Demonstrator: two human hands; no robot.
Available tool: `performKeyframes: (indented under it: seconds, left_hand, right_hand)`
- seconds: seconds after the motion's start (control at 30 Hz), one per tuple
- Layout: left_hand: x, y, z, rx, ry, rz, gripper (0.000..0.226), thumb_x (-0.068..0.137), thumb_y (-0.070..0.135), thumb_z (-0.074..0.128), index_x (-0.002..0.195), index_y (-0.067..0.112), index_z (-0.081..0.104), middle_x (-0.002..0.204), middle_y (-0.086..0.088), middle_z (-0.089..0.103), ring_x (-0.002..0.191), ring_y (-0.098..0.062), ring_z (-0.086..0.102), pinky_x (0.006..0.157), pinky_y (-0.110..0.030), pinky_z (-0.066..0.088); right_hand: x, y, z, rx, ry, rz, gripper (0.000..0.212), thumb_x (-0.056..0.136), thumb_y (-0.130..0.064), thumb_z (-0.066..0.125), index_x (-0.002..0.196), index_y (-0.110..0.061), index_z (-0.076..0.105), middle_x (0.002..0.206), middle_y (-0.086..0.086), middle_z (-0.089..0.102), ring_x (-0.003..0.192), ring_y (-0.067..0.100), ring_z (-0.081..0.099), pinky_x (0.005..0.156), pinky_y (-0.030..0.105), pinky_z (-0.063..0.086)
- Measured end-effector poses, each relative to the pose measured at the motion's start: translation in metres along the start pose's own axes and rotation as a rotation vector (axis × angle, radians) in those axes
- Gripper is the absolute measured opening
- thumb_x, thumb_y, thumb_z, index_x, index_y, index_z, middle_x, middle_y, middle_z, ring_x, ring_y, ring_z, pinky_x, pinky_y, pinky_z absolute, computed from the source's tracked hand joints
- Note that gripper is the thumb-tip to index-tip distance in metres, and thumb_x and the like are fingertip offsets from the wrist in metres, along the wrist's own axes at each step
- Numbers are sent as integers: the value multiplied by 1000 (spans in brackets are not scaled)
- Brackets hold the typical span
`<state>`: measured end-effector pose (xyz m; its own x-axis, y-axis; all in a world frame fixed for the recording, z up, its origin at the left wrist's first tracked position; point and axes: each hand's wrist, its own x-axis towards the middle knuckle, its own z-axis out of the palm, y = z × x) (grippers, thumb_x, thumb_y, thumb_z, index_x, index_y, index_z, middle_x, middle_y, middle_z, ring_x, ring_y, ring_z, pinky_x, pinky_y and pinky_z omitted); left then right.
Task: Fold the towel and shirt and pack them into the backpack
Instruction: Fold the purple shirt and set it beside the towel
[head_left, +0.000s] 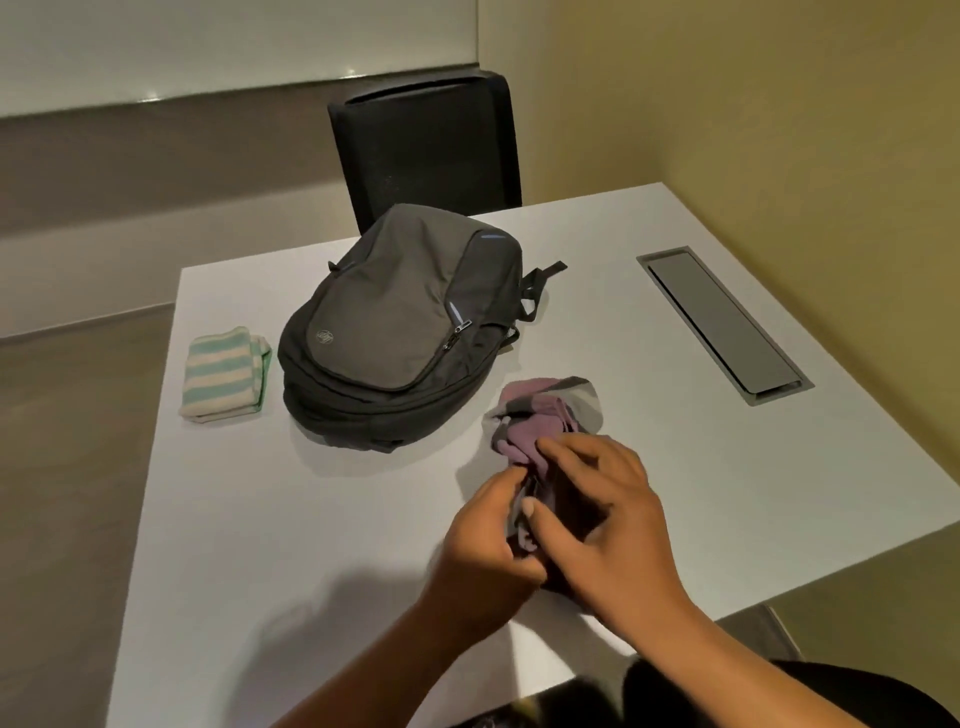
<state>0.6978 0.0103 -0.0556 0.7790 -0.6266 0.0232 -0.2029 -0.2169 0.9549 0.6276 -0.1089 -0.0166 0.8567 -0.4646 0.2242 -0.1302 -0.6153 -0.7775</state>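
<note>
Nearest, at the table's (260, 545) front edge, 2 hands work the shirt (540, 410), a crumpled purple and grey bundle. The left hand (488, 535) curls its fingers round a bunch of the cloth. The right hand (613, 519) arches over it, thumb and bent fingers pinching the fabric, though blur hides the exact grip. The shirt looks light, soft and limp. It should sag wherever it is unsupported, so hems or shoulder seams seem the best holds for spreading it flat.

Beyond lies the backpack (395, 332), dark woven fabric, rounded, front up, its zips apparently closed. To its left sits the towel (223, 371), thick terry in mint and cream stripes, already folded into a block. Farther off are a metal hatch (722, 322) and a black chair (426, 145).
</note>
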Motion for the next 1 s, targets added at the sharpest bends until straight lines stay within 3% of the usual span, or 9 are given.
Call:
performKeyframes:
  seconds: [0.13,0.27,0.33,0.4,0.53,0.67,0.73,0.83,1.0]
  left_hand:
    - [-15,29,-19,-263,143,-51,20,88,17,58,104,26,65,92,-6,70,91,-31,67,82,-49,54]
    - [-21,50,-60,-290,248,-86,19,99,10,50,98,20,66,94,-1,72,95,-24,67,85,-33,54]
    - [-22,59,-84,-244,273,-107,18,100,13,47,94,20,62,90,0,68,92,-30,65,87,-41,52]
    - [-23,70,-110,-222,246,-104,19,101,18,46,99,20,64,97,0,69,96,-22,65,93,-46,51]
    - [-26,103,-161,-92,145,100,21,92,24,53,92,11,69,87,-8,70,84,-23,66,79,-41,54]
    - [-28,132,-213,78,184,217,4,83,29,67,81,26,69,79,8,70,74,-5,64,67,-21,51]
    - [-31,138,-238,230,185,236,14,76,33,77,87,33,68,86,14,70,84,-4,66,73,-18,52]
    - [-34,136,-268,645,233,306,31,71,40,75,99,36,64,95,18,65,89,-5,62,76,-33,53]
    - [-42,118,-307,1021,492,209,47,66,17,67,110,32,61,110,13,57,94,-22,61,67,-38,53]
  right_hand:
    - [-4,-41,2,118,-108,-46,45,81,-37,65,126,-31,66,125,-22,56,125,2,46,101,8,32]
    - [6,-65,9,281,-167,-120,32,86,-27,70,117,-33,69,121,-19,62,120,9,57,97,16,43]
    - [17,-75,13,324,-117,-159,28,88,-17,69,111,-32,71,116,-19,65,115,8,60,95,20,47]
    - [32,-88,17,323,-112,-237,30,90,-18,67,118,-28,67,121,-17,63,120,10,58,97,25,47]
    - [63,-127,22,305,-421,-470,58,91,-29,67,143,-18,45,146,-10,49,137,12,43,109,21,37]
    - [85,-163,29,347,-602,-492,40,88,-13,70,127,-15,60,118,-12,68,112,12,64,91,22,50]
    - [92,-175,33,286,-531,-554,28,87,-7,69,113,-16,68,102,-12,72,97,12,68,81,26,54]
    - [99,-191,37,156,-360,-712,26,80,-3,65,104,-13,71,94,-13,70,89,6,66,76,19,50]
    - [106,-208,34,50,-97,-762,25,78,-5,65,98,-16,73,88,-17,65,84,-2,60,75,10,43]
